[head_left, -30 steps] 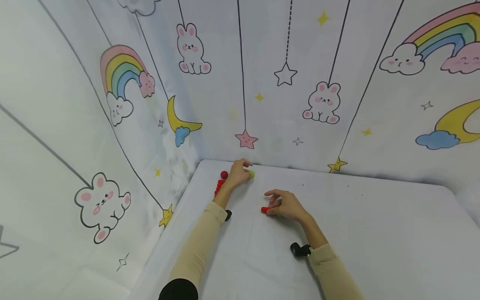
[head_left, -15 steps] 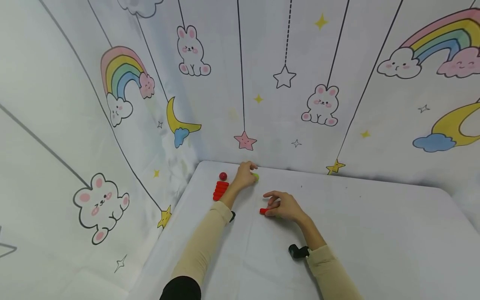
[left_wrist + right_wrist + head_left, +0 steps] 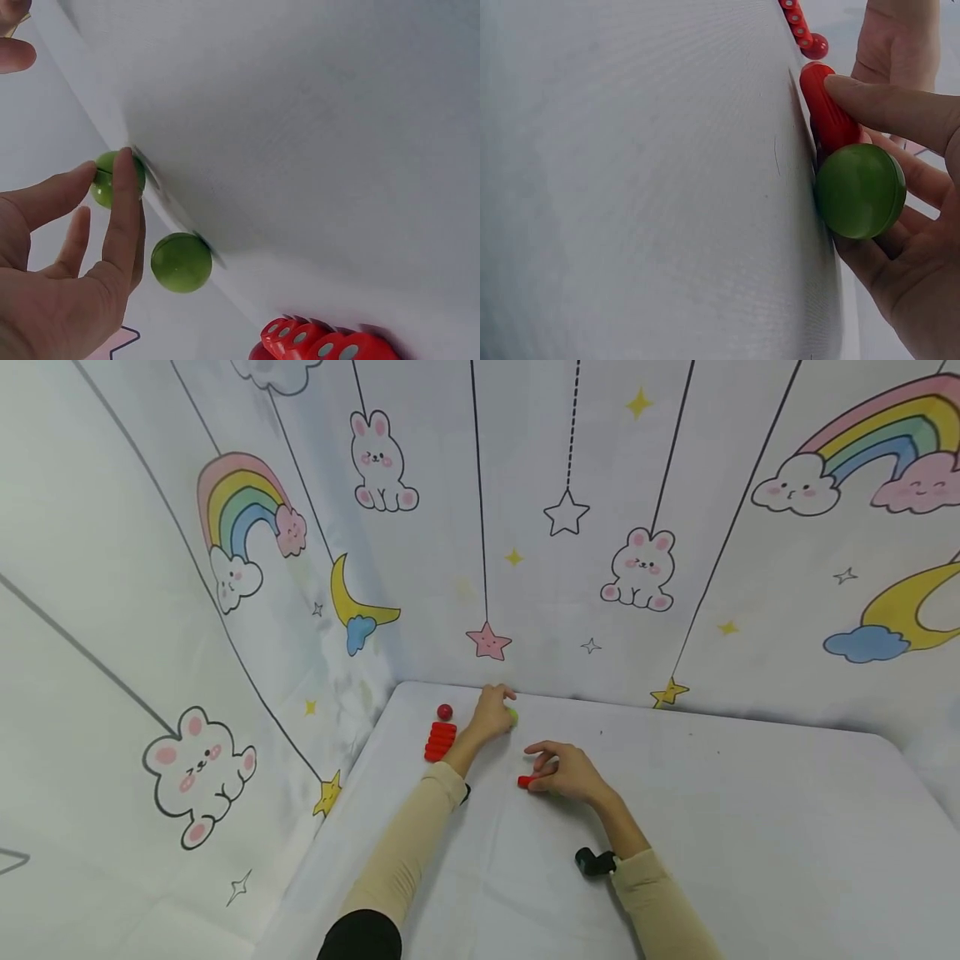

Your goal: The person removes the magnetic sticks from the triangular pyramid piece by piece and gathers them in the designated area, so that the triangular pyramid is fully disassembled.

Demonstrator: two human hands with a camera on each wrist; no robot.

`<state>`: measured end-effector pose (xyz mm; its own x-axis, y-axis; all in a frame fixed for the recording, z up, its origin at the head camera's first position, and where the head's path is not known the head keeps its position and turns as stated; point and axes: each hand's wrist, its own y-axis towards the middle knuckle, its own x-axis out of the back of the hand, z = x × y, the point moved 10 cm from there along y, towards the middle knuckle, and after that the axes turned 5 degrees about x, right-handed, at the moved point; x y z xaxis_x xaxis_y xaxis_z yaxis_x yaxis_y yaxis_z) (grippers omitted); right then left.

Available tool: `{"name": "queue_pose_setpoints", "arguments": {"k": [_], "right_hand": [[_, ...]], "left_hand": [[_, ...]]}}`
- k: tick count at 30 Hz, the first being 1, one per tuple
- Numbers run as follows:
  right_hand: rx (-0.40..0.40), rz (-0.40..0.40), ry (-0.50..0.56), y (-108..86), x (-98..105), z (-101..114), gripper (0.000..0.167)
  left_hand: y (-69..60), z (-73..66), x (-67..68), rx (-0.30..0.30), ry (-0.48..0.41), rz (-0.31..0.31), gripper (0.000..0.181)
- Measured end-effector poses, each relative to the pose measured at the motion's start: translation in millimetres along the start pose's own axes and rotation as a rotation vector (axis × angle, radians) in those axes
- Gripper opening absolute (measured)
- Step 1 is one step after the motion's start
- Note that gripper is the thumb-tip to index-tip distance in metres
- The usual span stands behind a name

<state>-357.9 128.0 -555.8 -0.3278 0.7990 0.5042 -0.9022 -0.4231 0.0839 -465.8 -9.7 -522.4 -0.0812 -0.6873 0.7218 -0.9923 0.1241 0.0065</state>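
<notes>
At the far edge of the table, my left hand [image 3: 491,714] pinches a green ball [image 3: 106,181] between thumb and fingers. A second green ball [image 3: 181,262] lies beside that hand, apart from the fingers. Nearer and to the right, my right hand [image 3: 573,772] holds a short red ridged rod [image 3: 829,109] low at the tabletop, thumb along it. Against the rod's near end sits another green ball [image 3: 860,191], close to the palm; whether the two are joined I cannot tell.
Several red rods with grey dots on their ends [image 3: 440,742] lie in a row left of the left forearm. Just behind them is a red ball [image 3: 445,712]. A white table [image 3: 750,827] meets a cloth backdrop [image 3: 540,610] printed with rabbits, stars and rainbows.
My left hand has shifted slightly right and nearer with the green ball, uncovering the row of red rods. My right hand has stayed almost still.
</notes>
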Motion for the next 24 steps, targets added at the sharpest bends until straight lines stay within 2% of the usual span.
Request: {"name": "queue_pose_setpoints", "arguments": {"k": [5,8,13,19,24], "right_hand": [[0.008,0.002,-0.009,0.2,0.6,-0.7,0.061],[0.006,0.006,-0.012,0.1,0.4,-0.9,0.061],[-0.011,0.006,0.004,0.2,0.7,-1.3,0.062],[-0.016,0.007,-0.002,1.2,-0.1,-3.2,0.061],[-0.003,0.011,0.008,1.4,1.2,-3.2,0.063]], "left_hand": [[-2.7,1.9,-0.9,0.008,0.051,-0.016,0.041],[-7.5,2.4,0.5,0.008,0.052,-0.025,0.039],[-18.3,0.5,8.3,-0.007,-0.001,-0.039,0.043],[-38.2,-3.8,22.2,-0.013,-0.107,-0.043,0.049],[-55.0,-7.5,24.8,-0.026,-0.151,-0.028,0.048]]}}
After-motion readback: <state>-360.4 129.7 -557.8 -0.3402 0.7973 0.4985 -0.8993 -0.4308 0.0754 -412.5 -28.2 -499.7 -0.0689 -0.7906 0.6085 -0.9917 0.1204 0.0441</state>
